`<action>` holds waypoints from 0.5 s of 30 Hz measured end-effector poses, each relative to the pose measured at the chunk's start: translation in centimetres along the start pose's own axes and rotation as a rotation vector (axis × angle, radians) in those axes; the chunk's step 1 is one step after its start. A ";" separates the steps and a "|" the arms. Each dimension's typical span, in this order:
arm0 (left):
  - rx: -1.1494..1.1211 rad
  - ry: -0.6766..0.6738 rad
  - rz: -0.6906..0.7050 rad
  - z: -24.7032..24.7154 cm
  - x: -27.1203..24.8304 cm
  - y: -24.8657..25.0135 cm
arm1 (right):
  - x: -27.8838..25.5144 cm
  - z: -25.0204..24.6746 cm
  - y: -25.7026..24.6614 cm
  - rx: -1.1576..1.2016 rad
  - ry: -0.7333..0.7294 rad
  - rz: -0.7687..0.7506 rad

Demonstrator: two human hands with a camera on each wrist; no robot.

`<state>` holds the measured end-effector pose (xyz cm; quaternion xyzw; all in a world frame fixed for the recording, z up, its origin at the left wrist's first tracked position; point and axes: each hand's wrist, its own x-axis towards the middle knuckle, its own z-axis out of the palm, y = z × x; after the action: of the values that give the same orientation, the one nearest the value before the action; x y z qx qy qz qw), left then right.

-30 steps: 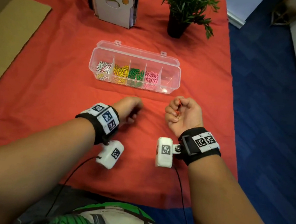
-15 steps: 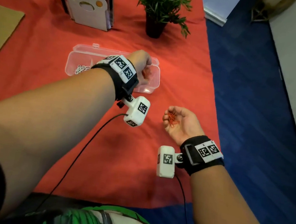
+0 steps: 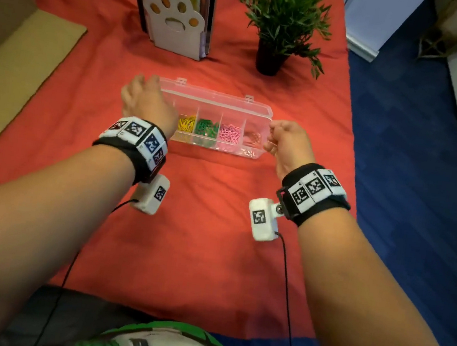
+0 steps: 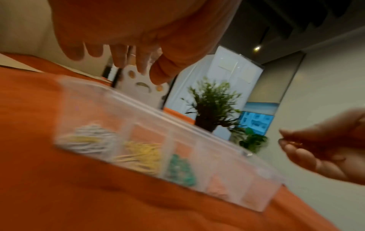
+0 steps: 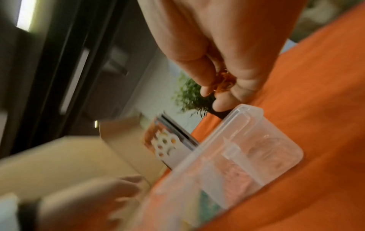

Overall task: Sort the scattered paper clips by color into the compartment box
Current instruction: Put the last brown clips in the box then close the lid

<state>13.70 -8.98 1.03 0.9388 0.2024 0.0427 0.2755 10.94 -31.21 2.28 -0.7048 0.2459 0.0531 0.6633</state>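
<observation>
The clear compartment box [image 3: 213, 150] lies open on the red cloth. It holds yellow clips [image 3: 186, 126], green clips [image 3: 206, 128], pink clips [image 3: 229, 135] and a few red clips [image 3: 252, 140] in the rightmost cell. White clips [image 4: 88, 139] fill the leftmost cell, which my left hand hides in the head view. My left hand [image 3: 146, 101] hovers over the box's left end with loose, empty fingers [image 4: 126, 57]. My right hand [image 3: 286, 142] is curled beside the box's right end and grips a bunch of red paper clips [image 5: 223, 81].
A paw-shaped bookend with books [image 3: 172, 26] and a potted plant [image 3: 281, 26] stand behind the box. Cardboard [image 3: 18, 58] lies along the left. The cloth's right edge drops to blue floor [image 3: 411, 167]. Bare cloth lies between me and the box.
My left hand has moved from the box's right end to its left end. My right hand, which lay palm up nearer me, has closed on the red clips and moved up to the box's right end.
</observation>
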 end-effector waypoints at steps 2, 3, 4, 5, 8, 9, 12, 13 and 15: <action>0.005 -0.062 -0.067 -0.5 1.2 -2.2 | 1.2 1.4 0.0 -0.217 -0.005 -0.049; 0.010 -0.122 -0.079 -0.6 1.6 -3.0 | 1.7 1.9 0.0 -0.316 -0.032 -0.071; 0.002 -0.188 -0.083 -0.8 1.9 -3.8 | 2.1 2.2 0.0 -0.421 -0.074 -0.076; -0.022 -0.244 -0.070 -1.0 2.1 -4.2 | 2.4 2.5 0.0 -0.513 -0.107 -0.073; -0.109 -0.271 -0.029 -1.5 2.3 -5.0 | 2.6 2.3 -0.1 -0.608 -0.045 -0.080; -0.123 -0.266 -0.031 -1.7 2.3 -5.2 | 2.5 2.0 -0.2 -0.599 0.025 -0.110; -0.125 -0.249 -0.055 -2.3 2.5 -5.9 | 2.3 1.2 -0.4 -0.736 0.177 -0.224; -0.111 -0.241 -0.053 -2.5 2.5 -6.2 | 2.3 1.1 -0.4 -0.766 0.166 -0.179; -0.073 -0.236 -0.049 -2.7 2.3 -6.8 | 2.4 1.5 0.1 -0.721 0.067 -0.015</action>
<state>12.86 -1.48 -0.42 0.9215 0.1897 -0.0674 0.3322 13.40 -30.50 1.05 -0.8966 0.2278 0.1085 0.3639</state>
